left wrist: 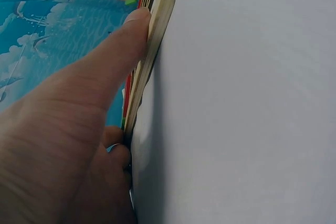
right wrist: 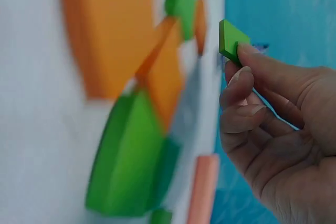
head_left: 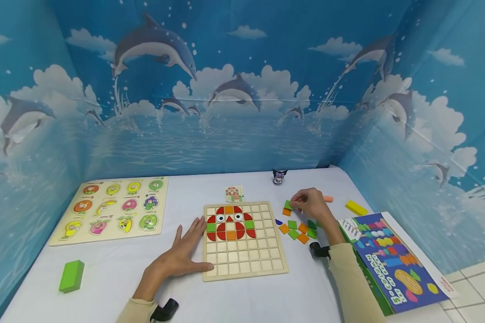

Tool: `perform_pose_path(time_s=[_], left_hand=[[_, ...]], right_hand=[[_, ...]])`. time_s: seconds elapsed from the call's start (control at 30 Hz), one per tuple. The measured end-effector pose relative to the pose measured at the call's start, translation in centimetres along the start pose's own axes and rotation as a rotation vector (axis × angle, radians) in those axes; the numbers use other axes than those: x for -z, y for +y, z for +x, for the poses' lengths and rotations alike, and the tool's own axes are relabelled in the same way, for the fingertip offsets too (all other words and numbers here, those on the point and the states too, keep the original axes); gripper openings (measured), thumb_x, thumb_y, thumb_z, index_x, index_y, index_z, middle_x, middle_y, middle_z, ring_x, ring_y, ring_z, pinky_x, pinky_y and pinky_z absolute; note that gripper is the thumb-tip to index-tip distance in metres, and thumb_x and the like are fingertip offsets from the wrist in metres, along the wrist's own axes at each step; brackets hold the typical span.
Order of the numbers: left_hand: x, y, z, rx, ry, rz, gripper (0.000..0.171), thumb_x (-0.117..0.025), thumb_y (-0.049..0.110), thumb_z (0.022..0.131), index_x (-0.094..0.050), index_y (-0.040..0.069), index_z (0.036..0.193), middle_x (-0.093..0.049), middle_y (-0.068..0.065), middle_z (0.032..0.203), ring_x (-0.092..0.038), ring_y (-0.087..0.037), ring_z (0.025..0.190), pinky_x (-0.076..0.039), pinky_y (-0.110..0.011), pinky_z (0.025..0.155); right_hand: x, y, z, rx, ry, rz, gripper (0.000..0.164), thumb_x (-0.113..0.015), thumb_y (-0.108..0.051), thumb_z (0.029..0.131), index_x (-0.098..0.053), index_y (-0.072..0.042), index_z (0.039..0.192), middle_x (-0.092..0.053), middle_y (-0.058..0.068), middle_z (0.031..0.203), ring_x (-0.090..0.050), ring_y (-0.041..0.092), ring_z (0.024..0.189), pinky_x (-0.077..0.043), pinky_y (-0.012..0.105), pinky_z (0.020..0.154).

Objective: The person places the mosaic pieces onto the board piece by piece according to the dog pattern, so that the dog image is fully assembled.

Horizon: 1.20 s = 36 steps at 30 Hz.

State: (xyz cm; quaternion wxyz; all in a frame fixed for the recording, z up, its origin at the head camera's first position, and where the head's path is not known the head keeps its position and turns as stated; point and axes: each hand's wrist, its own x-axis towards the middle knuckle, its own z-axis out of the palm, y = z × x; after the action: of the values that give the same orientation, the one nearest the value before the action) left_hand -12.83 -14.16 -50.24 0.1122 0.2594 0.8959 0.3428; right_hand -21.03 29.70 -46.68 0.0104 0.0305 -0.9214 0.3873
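Note:
My right hand [head_left: 312, 207] pinches a green square tile [right wrist: 231, 39] between thumb and fingertips, above the loose tiles right of the board. In the head view an orange tile [head_left: 286, 211] shows just below the pinched one. My left hand [head_left: 182, 255] lies spread along the left edge of the wooden grid board [head_left: 262, 264], with thumb and fingertips on its rim. Red, green and orange tiles plus two eye tiles [head_left: 238, 217] fill part of the board's upper left. Its lower rows and right columns are bare slots. A small pattern card [head_left: 235, 194] lies behind the board.
Loose green and orange tiles [head_left: 302, 228] lie right of the board. A fruit puzzle board [head_left: 117, 207] and a green block [head_left: 71, 276] are at left. A dark figurine [head_left: 279, 176] stands at the back; a yellow block [head_left: 356, 207] and a blue box [head_left: 400, 264] are at right.

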Motion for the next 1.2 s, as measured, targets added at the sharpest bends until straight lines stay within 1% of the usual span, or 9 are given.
perform_pose_path(time_s=[0.07, 0.17, 0.3, 0.4, 0.47, 0.6, 0.8, 1.0, 1.2], left_hand=[[-0.1, 0.1, 0.1, 0.007, -0.007, 0.007, 0.128, -0.092, 0.050, 0.082, -0.014, 0.006, 0.173, -0.010, -0.012, 0.182, -0.001, -0.036, 0.168, 0.014, -0.064, 0.131], [0.0, 0.2, 0.2, 0.036, -0.023, 0.022, 0.128, -0.092, 0.051, 0.082, -0.013, 0.008, 0.174, -0.008, -0.009, 0.182, 0.001, -0.032, 0.168, 0.015, -0.062, 0.131], [0.2, 0.3, 0.1, 0.042, -0.027, 0.024, 0.127, -0.091, 0.052, 0.083, -0.013, 0.008, 0.174, -0.007, -0.009, 0.182, 0.002, -0.031, 0.168, 0.016, -0.062, 0.131], [0.3, 0.3, 0.1, 0.036, -0.029, 0.020, 0.127, -0.091, 0.052, 0.084, -0.013, 0.008, 0.174, -0.007, -0.009, 0.182, 0.002, -0.032, 0.168, 0.016, -0.062, 0.131], [0.2, 0.3, 0.2, 0.036, -0.031, 0.018, 0.126, -0.090, 0.052, 0.084, -0.013, 0.008, 0.174, -0.007, -0.008, 0.182, 0.003, -0.031, 0.168, 0.016, -0.062, 0.131], [0.2, 0.3, 0.2, 0.040, -0.033, 0.015, 0.126, -0.090, 0.052, 0.084, -0.014, 0.008, 0.174, -0.007, -0.008, 0.182, 0.003, -0.031, 0.168, 0.016, -0.062, 0.131], [0.1, 0.2, 0.2, 0.033, -0.035, 0.011, 0.126, -0.090, 0.052, 0.084, -0.014, 0.008, 0.174, -0.007, -0.009, 0.182, 0.003, -0.032, 0.168, 0.016, -0.062, 0.130], [0.0, 0.1, 0.3, 0.024, -0.034, 0.009, 0.125, -0.090, 0.053, 0.084, -0.015, 0.007, 0.173, -0.008, -0.009, 0.182, 0.002, -0.032, 0.168, 0.016, -0.063, 0.130], [0.0, 0.1, 0.3, 0.029, -0.035, 0.014, 0.125, -0.090, 0.053, 0.084, -0.015, 0.008, 0.174, -0.007, -0.008, 0.182, 0.003, -0.032, 0.168, 0.016, -0.063, 0.130]], right_hand=[[-0.1, -0.9, -0.7, 0.026, 0.008, 0.027, 0.006, -0.079, -0.004, 0.098, -0.080, 0.002, 0.098, -0.075, 0.014, 0.083, -0.068, 0.029, 0.069, -0.055, 0.025, 0.058], [-1.4, -2.9, -1.8, 0.086, -0.034, 0.081, 0.006, -0.078, -0.004, 0.099, -0.081, 0.001, 0.097, -0.076, 0.016, 0.082, -0.069, 0.030, 0.067, -0.054, 0.026, 0.055], [-4.7, -5.6, -3.4, 0.181, -0.161, 0.152, 0.006, -0.078, -0.002, 0.098, -0.082, 0.000, 0.095, -0.077, 0.011, 0.081, -0.070, 0.025, 0.064, -0.056, 0.026, 0.055], [-7.3, -7.4, -4.5, 0.242, -0.252, 0.169, 0.005, -0.079, -0.002, 0.097, -0.083, -0.002, 0.094, -0.078, 0.007, 0.080, -0.071, 0.021, 0.061, -0.057, 0.025, 0.056], [-8.7, -8.3, -5.1, 0.265, -0.291, 0.169, 0.006, -0.080, -0.003, 0.097, -0.084, -0.003, 0.093, -0.077, 0.004, 0.078, -0.070, 0.019, 0.059, -0.056, 0.023, 0.055], [-10.6, -9.7, -5.8, 0.301, -0.310, 0.144, 0.007, -0.081, -0.004, 0.096, -0.083, -0.005, 0.090, -0.075, 0.000, 0.075, -0.065, 0.013, 0.058, -0.053, 0.020, 0.053], [-11.8, -10.3, -6.1, 0.384, -0.268, 0.096, 0.008, -0.084, -0.001, 0.093, -0.083, -0.006, 0.086, -0.075, -0.003, 0.080, -0.058, 0.003, 0.067, -0.053, 0.019, 0.060], [-12.0, -10.2, -6.2, 0.401, -0.287, 0.114, 0.005, -0.084, 0.000, 0.091, -0.084, -0.003, 0.087, -0.078, 0.000, 0.083, -0.061, 0.001, 0.067, -0.055, 0.020, 0.061], [-12.0, -10.6, -6.4, 0.393, -0.277, 0.110, 0.006, -0.085, 0.002, 0.089, -0.085, -0.003, 0.087, -0.078, 0.001, 0.082, -0.063, 0.001, 0.068, -0.057, 0.021, 0.062]])
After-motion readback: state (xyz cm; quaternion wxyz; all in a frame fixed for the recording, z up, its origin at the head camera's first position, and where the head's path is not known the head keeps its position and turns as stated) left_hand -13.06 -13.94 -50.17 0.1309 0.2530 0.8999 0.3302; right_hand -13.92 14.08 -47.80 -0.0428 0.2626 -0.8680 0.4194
